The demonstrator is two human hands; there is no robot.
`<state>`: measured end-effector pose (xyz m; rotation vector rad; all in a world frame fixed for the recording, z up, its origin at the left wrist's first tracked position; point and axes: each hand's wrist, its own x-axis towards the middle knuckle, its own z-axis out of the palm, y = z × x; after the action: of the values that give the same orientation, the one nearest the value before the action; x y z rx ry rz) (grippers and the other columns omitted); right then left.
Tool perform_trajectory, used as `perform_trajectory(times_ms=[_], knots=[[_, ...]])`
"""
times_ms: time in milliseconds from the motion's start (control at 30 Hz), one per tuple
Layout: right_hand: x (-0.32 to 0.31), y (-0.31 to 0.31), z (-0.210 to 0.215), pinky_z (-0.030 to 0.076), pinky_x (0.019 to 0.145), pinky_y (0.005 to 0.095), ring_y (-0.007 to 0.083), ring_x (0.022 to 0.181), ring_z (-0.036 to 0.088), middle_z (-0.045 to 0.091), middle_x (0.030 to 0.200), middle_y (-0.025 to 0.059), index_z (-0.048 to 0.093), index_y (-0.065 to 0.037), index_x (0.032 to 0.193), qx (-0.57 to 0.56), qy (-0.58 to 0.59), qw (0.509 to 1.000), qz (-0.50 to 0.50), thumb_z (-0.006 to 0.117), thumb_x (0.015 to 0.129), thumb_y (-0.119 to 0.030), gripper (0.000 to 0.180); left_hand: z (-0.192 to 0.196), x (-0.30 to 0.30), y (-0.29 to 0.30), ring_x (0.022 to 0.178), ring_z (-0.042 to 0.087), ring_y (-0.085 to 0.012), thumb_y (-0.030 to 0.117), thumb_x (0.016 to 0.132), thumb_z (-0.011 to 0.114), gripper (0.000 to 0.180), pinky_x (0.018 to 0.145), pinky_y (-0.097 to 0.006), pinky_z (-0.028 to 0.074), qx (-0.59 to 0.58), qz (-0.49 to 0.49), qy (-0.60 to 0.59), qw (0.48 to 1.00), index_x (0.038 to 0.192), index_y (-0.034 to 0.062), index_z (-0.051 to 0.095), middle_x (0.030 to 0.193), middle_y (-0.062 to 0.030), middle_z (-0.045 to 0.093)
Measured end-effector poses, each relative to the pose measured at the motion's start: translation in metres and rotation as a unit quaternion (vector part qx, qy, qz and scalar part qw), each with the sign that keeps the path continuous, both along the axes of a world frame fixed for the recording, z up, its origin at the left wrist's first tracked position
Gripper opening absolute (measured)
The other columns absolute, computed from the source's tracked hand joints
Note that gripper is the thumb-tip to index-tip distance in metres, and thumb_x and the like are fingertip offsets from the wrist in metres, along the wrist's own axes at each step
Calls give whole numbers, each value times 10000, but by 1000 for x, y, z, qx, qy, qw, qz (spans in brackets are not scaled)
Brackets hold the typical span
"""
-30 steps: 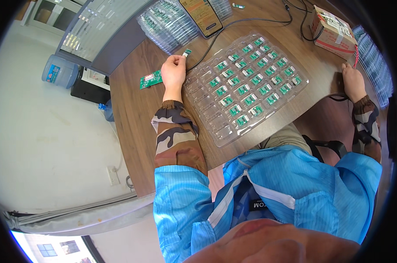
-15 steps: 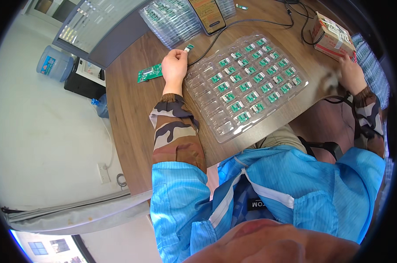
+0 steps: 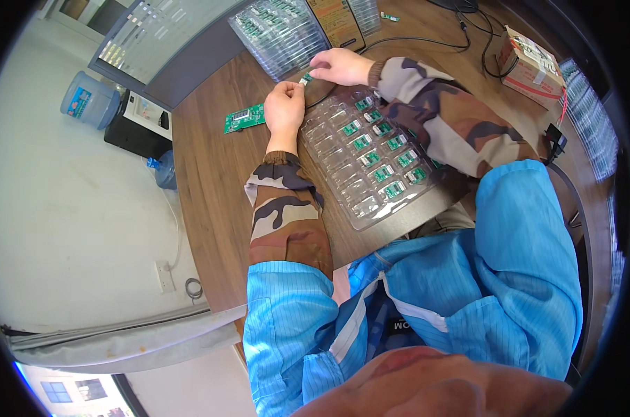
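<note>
My left hand point(image 3: 285, 111) is closed in a pinch on a small green circuit board point(image 3: 307, 78), whose end sticks out past the fingertips. A larger green circuit board point(image 3: 243, 119) with a dark display lies on the desk, its right end behind that hand. Thumb and fingers of my right hand point(image 3: 341, 67) are closed together at the small board's far end; whatever is between them is too small to make out. Just right of my left hand is a clear plastic tray point(image 3: 332, 160) with small green boards in its pockets, partly covered by my right sleeve.
Stacked clear trays point(image 3: 277, 35) with boards stand at the back, beside an upright orange-screened phone point(image 3: 338, 21). A black cable point(image 3: 426, 38) crosses the desk. At the far right is a cardboard box point(image 3: 530, 66) with red wires; one loose board point(image 3: 390, 17) lies behind.
My right hand has swung from the cardboard box across the tray to my left hand. My left hand stays almost in place, holding the small board.
</note>
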<state>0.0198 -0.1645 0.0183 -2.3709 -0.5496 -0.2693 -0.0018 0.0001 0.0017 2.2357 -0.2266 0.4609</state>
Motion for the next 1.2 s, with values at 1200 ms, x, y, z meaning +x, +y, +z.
perform_trajectory(times_ms=[1200], knots=[[-171,-148,76,434,611,240,110,698,536,576,808,51,536,-31,923,44,24,985,164,520,791,-100,149,-6,7,19,534,428,-77,161,751,577,175,514,-224,369,-27,-71,-26,997,708,-8,560,579,0,510]])
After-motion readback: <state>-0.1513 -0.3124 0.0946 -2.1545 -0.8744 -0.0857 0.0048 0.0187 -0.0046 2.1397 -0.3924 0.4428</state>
